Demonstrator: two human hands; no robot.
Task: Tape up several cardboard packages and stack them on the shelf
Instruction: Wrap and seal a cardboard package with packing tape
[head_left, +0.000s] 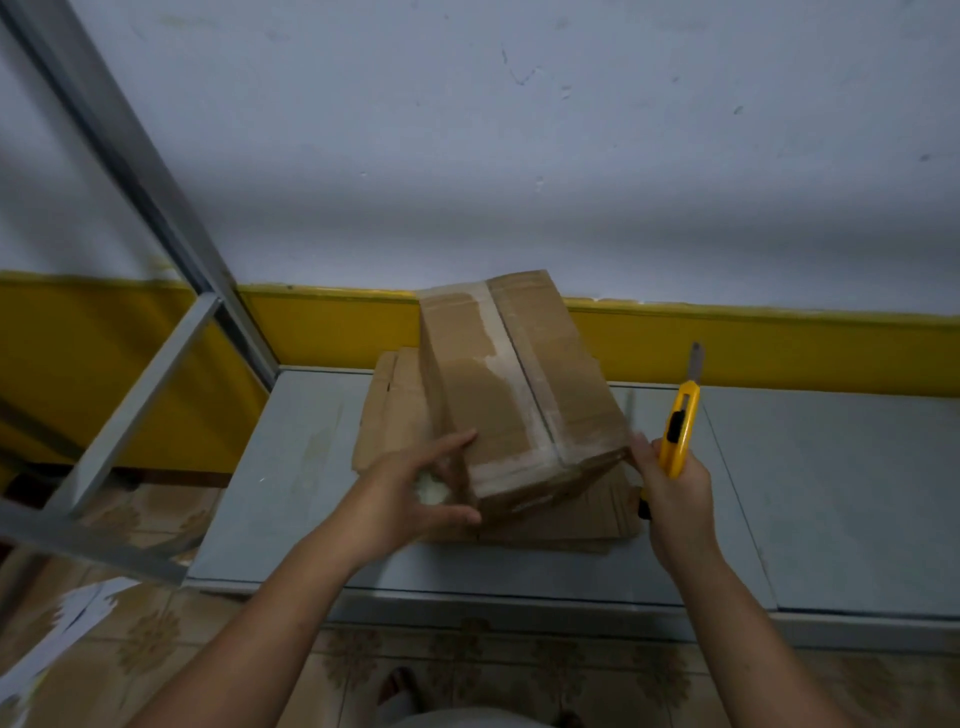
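Observation:
A brown cardboard box stands on a pile of flattened cardboard on a grey platform. Clear tape runs along its top seam and across its near edge. My left hand is at the box's near left corner, its index finger against the box's side. A whitish translucent thing, seemingly a tape roll, sits between its thumb and fingers; it is blurred. My right hand is at the near right corner. It grips a yellow utility knife whose blade is extended and points up and away.
A grey metal shelf frame slants down the left side. The wall behind is pale above a yellow band. White papers lie on the patterned tile floor at lower left.

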